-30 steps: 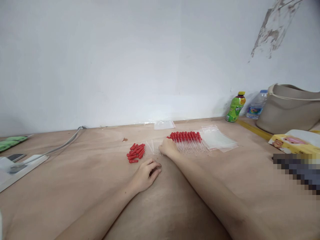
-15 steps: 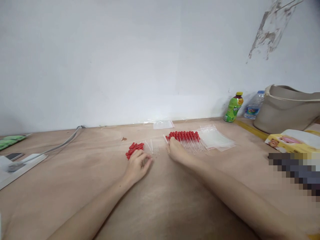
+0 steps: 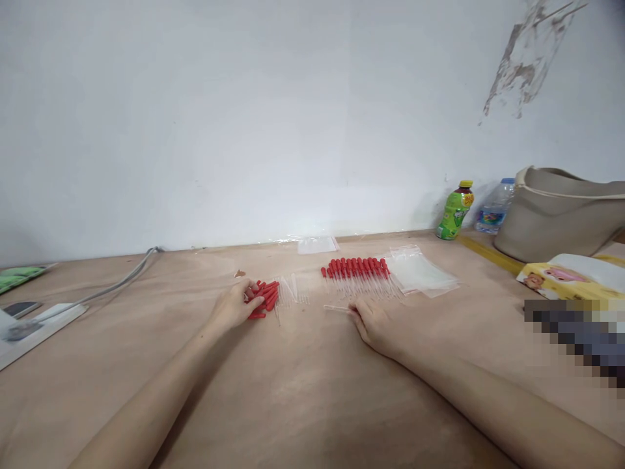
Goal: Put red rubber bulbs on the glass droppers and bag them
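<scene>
Nearest us, on the brown-covered tabletop (image 3: 283, 404), our right hand (image 3: 367, 320) had thumb and fingertips drawn together on one end of a clear dropper tube (image 3: 336, 308), whose free end pointed left toward the space between our hands. We judged the tube light, stiff and smooth, probably glass and so apt to slip or snap; a gentle pinch on its thicker barrel seemed safer than one on a thin tip. Our left hand (image 3: 238, 306) lay at the pile of red dropper bulbs (image 3: 270, 298), its fingers curled and its thumb partly apart; we could not tell whether it had hold of one. The bulbs looked soft and rubbery, grippy rather than fragile, and best taken around the open neck, where squeezing would squash them least. Just right of the pile lay loose clear tubes (image 3: 295, 288). Farther right, capped droppers (image 3: 359, 267) lay side by side, bulbs toward the wall, with clear zip bags (image 3: 420, 272) beside them. Beyond stood a green drink bottle (image 3: 454, 213), near the wall.
</scene>
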{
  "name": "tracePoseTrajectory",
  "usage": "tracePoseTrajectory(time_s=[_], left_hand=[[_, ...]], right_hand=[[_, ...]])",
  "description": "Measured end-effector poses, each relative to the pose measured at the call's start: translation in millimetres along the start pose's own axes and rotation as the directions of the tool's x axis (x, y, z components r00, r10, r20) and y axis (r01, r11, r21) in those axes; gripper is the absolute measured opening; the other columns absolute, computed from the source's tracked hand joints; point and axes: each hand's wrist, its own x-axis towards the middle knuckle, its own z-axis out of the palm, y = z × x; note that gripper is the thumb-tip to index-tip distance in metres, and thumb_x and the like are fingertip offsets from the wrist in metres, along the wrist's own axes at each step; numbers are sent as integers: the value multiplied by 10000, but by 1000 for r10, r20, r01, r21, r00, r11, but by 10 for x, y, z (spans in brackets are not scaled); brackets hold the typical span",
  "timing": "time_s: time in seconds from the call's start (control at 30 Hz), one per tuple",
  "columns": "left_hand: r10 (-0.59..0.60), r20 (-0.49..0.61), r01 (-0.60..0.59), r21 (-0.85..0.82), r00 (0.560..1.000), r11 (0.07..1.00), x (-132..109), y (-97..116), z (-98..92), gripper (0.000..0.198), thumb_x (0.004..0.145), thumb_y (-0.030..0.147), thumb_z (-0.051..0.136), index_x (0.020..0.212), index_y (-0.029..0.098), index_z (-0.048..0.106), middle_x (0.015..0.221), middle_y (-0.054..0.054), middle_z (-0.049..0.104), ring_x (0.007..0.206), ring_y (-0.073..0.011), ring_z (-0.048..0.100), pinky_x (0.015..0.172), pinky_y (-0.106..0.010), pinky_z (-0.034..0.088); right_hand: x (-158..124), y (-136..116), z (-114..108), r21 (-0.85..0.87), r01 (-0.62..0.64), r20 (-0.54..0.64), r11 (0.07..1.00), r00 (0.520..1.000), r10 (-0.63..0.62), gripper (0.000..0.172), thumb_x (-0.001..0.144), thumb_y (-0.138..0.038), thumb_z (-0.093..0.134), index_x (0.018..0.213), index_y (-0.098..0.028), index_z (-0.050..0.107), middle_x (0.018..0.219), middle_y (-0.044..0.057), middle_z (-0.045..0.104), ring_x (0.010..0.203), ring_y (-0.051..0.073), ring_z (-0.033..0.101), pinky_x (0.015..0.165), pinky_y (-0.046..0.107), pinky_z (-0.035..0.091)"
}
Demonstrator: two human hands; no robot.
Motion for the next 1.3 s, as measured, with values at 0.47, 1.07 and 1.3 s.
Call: tracePoseTrajectory(time_s=[0.47, 1.07, 1.3], left_hand=[[78, -260, -118, -143, 963, 983, -77, 282, -37, 239, 822, 266, 413, 1019, 197, 531, 932, -106, 598, 779, -226, 569, 636, -329, 417], [680, 141, -662, -155, 720, 733, -471, 762, 306, 390, 841, 87, 334, 1102, 281, 549, 1198, -73, 406, 1055, -216, 410, 874, -373, 364], [691, 156, -663, -199, 706, 722, -423, 718, 315, 165, 839, 234, 455, 948, 211, 577, 1160, -77, 488, 1067, -213, 438, 890, -337, 364]], right_hand=[[-47, 93, 113, 94, 3, -25, 996, 1000, 0, 273, 855, -158, 322, 1054, -182, 508, 850, 76, 565, 786, 174, 526, 700, 309, 438], [-35, 42, -15, -4, 12, 61, 1000, 998, -12, 198, 843, -163, 396, 926, -182, 575, 855, 51, 573, 777, 146, 517, 731, 287, 376], [-36, 67, 34, 28, 2, 59, 1000, 998, -4, 196, 841, -155, 396, 929, -169, 570, 861, 49, 576, 789, 142, 515, 747, 294, 361]])
